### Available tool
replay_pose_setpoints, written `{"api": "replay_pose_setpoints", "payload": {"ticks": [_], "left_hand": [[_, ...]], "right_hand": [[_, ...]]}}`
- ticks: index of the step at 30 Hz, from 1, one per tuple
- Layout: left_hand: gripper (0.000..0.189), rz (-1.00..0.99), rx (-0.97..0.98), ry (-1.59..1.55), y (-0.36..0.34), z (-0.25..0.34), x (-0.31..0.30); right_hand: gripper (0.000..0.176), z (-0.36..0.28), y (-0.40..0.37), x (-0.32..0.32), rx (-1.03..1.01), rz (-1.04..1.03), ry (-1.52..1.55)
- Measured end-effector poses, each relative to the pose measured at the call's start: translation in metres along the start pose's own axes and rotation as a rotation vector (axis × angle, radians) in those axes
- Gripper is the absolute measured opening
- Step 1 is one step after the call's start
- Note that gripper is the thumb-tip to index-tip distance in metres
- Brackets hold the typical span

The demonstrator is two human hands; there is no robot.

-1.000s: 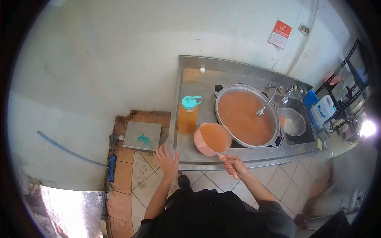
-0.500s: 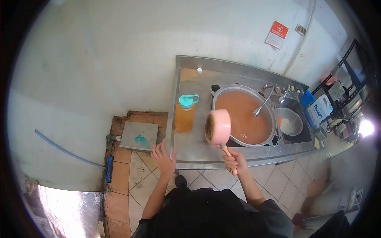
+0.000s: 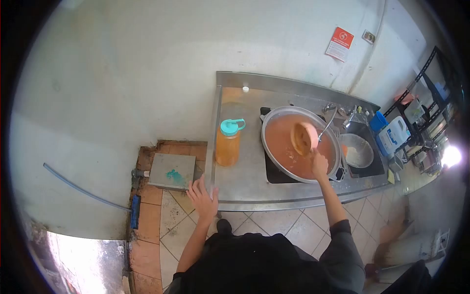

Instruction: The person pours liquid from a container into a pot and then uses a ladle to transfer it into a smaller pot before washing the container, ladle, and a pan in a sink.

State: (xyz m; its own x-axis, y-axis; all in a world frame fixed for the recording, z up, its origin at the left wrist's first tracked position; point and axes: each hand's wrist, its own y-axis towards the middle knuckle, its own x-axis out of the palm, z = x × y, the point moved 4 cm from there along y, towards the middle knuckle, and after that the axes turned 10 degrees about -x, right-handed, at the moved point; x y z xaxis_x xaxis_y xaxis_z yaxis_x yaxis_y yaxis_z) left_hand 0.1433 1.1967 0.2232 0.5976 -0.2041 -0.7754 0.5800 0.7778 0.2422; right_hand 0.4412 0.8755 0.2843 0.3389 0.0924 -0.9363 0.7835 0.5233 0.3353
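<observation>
My right hand [image 3: 319,164] is wrapped round the handle of a pink saucepan [image 3: 304,138]. The saucepan is tilted over a large metal pot [image 3: 267,152], its open side facing left, and its inside looks brownish. Orange-brown liquid [image 3: 281,128] fills much of the pot. At the left front corner of the steel counter [image 3: 245,183], my left hand [image 3: 203,197] lies with fingers spread, by the counter's edge. A clear jug of amber liquid [image 3: 227,151] with a turquoise lid [image 3: 231,127] stands on the counter, left of the pot.
Right of the pot is a sink [image 3: 374,164] holding a metal bowl [image 3: 360,149]. A faucet [image 3: 332,117] reaches over the pot. A white bottle [image 3: 394,134] and a blue container [image 3: 378,121] stand by the sink. A metal box [image 3: 171,169] sits on the floor at left.
My right hand has carried the saucepan right and away from me, from above the counter at the pot's left to over the pot. My left hand has hardly moved.
</observation>
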Motion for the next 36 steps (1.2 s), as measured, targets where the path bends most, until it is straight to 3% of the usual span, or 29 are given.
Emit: {"api": "replay_pose_setpoints", "payload": {"ticks": [1, 3, 5, 7, 8, 9, 11, 12, 14, 17, 24, 29, 36], "left_hand": [[0.062, -0.008, -0.005, 0.006, 0.0, 0.001, -0.001], [0.062, -0.008, -0.021, 0.014, 0.0, 0.001, -0.002], [0.062, -0.027, -0.019, 0.012, 0.0, 0.001, -0.002], [0.062, -0.014, -0.018, 0.012, 0.0, 0.0, -0.001], [0.063, -0.011, -0.009, 0.011, -0.001, 0.0, -0.001], [0.063, -0.008, -0.013, 0.013, -0.001, -0.001, 0.0], [0.063, 0.009, 0.006, 0.027, -0.001, -0.001, 0.0], [0.063, 0.014, 0.004, 0.029, -0.001, -0.001, 0.0], [0.064, 0.0, 0.004, 0.034, -0.001, 0.0, 0.0], [0.064, 0.009, 0.016, 0.038, -0.001, -0.001, 0.001], [0.065, -0.003, 0.014, 0.024, -0.001, -0.002, 0.003], [0.065, -0.016, -0.007, 0.008, -0.001, 0.0, 0.002], [0.068, -0.008, -0.021, 0.022, -0.002, 0.002, 0.002]], "right_hand": [[0.021, 0.002, 0.002, 0.006, -0.008, 0.003, 0.002], [0.029, 0.006, -0.001, 0.026, 0.032, -0.249, -0.113], [0.024, 0.01, 0.0, 0.048, 0.025, -0.243, -0.072], [0.02, 0.008, -0.003, 0.059, 0.047, -0.414, 0.148], [0.017, 0.029, -0.005, 0.105, -0.109, -0.266, 0.134], [0.017, 0.028, -0.005, 0.103, -0.114, -0.266, 0.136], [0.016, 0.032, -0.013, 0.103, 0.322, -0.478, 0.892], [0.016, 0.024, -0.015, 0.09, 0.316, -0.477, 0.894], [0.018, 0.005, -0.025, 0.069, 0.558, -0.381, 1.305], [0.02, 0.007, -0.027, 0.069, 0.508, -0.238, 1.408], [0.029, -0.026, -0.031, -0.023, 0.477, -0.276, 1.491], [0.031, -0.054, -0.046, -0.068, 0.484, -0.446, 1.587], [0.037, -0.102, -0.093, -0.064, 0.5, -0.556, 1.733]]}}
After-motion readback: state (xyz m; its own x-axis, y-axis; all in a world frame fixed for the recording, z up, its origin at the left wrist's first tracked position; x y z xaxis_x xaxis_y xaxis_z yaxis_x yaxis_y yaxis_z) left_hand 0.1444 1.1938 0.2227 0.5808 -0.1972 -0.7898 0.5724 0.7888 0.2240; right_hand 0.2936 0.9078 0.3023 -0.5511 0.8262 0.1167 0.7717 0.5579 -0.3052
